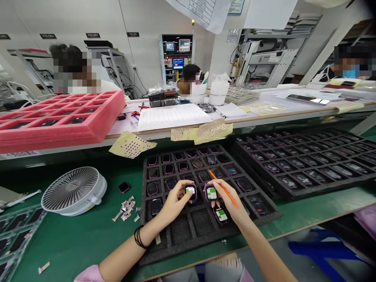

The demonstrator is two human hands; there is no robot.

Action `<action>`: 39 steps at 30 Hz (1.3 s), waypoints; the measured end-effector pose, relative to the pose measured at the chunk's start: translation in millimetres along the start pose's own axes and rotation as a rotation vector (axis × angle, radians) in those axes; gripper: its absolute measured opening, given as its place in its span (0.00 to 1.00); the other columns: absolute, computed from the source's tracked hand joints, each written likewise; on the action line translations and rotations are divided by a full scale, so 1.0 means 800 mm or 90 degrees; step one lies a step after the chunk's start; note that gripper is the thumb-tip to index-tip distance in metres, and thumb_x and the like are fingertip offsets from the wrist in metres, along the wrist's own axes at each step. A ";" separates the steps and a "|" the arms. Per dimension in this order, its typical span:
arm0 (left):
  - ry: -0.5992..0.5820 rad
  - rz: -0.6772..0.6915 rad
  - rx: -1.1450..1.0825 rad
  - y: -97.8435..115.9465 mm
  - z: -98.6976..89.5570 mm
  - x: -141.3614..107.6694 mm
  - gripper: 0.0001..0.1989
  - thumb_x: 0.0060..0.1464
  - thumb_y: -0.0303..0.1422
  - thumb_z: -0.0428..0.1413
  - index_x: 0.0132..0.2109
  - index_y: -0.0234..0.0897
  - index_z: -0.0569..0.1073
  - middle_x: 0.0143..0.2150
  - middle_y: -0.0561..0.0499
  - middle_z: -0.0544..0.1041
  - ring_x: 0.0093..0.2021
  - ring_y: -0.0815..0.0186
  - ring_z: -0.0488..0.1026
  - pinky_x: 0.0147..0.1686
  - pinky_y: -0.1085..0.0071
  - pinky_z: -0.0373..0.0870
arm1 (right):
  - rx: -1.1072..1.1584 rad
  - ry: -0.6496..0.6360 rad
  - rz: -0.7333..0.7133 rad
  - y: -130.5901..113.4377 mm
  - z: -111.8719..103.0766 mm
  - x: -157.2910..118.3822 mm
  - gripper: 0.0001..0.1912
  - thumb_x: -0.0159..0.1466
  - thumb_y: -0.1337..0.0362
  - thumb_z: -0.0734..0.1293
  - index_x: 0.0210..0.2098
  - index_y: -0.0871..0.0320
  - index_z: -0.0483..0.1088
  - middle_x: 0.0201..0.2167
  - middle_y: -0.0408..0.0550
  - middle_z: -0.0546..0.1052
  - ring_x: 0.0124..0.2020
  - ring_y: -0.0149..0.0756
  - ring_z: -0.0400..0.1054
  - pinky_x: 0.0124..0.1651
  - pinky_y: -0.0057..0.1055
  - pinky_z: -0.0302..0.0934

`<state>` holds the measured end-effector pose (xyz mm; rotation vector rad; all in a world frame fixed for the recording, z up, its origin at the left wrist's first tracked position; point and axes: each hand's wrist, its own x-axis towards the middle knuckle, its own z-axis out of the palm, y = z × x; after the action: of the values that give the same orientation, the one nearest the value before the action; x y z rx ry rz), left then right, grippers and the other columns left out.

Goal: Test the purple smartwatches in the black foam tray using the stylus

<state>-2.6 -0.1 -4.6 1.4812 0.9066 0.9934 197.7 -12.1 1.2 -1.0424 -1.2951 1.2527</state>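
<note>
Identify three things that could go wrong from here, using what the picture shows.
The left thumb lies on the lit screen of one watch, so a stray tap might register.

The right hand holds an orange stick along with another watch; managing both, it could fumble either.

Loose small strips lie near the fan; if it runs, they might scatter.

I'm in an electronics factory workshop: foam trays [202, 227] of watch units [169, 169] cover my green bench [85, 243], with equipment racks [178, 58] at upper centre and co-workers [75, 68] behind a shelf.
</note>
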 end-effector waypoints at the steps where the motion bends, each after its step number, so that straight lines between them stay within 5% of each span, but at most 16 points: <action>1: -0.001 -0.001 0.002 -0.001 0.000 0.000 0.19 0.58 0.43 0.53 0.51 0.37 0.67 0.44 0.46 0.71 0.39 0.65 0.70 0.35 0.71 0.70 | 0.003 -0.001 0.003 0.000 0.000 0.000 0.16 0.65 0.51 0.61 0.40 0.58 0.68 0.21 0.42 0.70 0.18 0.32 0.67 0.18 0.26 0.56; 12: 0.023 -0.001 0.014 0.010 0.002 -0.001 0.19 0.57 0.44 0.54 0.49 0.36 0.67 0.46 0.45 0.71 0.40 0.64 0.70 0.33 0.72 0.70 | 0.025 -0.088 -0.034 -0.001 0.002 -0.001 0.20 0.62 0.54 0.65 0.50 0.54 0.62 0.45 0.52 0.70 0.27 0.33 0.71 0.21 0.27 0.63; 19: 0.029 -0.019 0.035 0.015 0.000 -0.002 0.19 0.61 0.45 0.48 0.52 0.37 0.67 0.39 0.49 0.72 0.29 0.70 0.65 0.25 0.74 0.62 | 0.015 -0.073 -0.040 -0.002 0.002 -0.001 0.18 0.63 0.53 0.64 0.48 0.55 0.63 0.40 0.51 0.71 0.27 0.35 0.72 0.21 0.27 0.63; 27: 0.011 -0.005 0.011 0.011 0.000 -0.003 0.18 0.60 0.43 0.50 0.52 0.38 0.66 0.43 0.48 0.72 0.32 0.69 0.67 0.27 0.74 0.62 | 0.019 -0.055 -0.034 -0.002 0.001 -0.002 0.15 0.64 0.55 0.64 0.47 0.55 0.64 0.40 0.50 0.71 0.27 0.35 0.73 0.21 0.27 0.62; 39: 0.009 -0.079 -0.108 0.014 0.000 0.001 0.21 0.57 0.47 0.51 0.47 0.35 0.69 0.30 0.53 0.71 0.26 0.69 0.69 0.24 0.74 0.58 | 0.039 -0.051 -0.043 0.005 -0.001 -0.002 0.13 0.65 0.56 0.64 0.46 0.55 0.65 0.36 0.48 0.73 0.26 0.34 0.73 0.22 0.27 0.61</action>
<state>-2.2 -0.5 6.5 1.2626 0.8913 0.9650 198.7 -13.1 -2.6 -0.9054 -1.3329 1.2856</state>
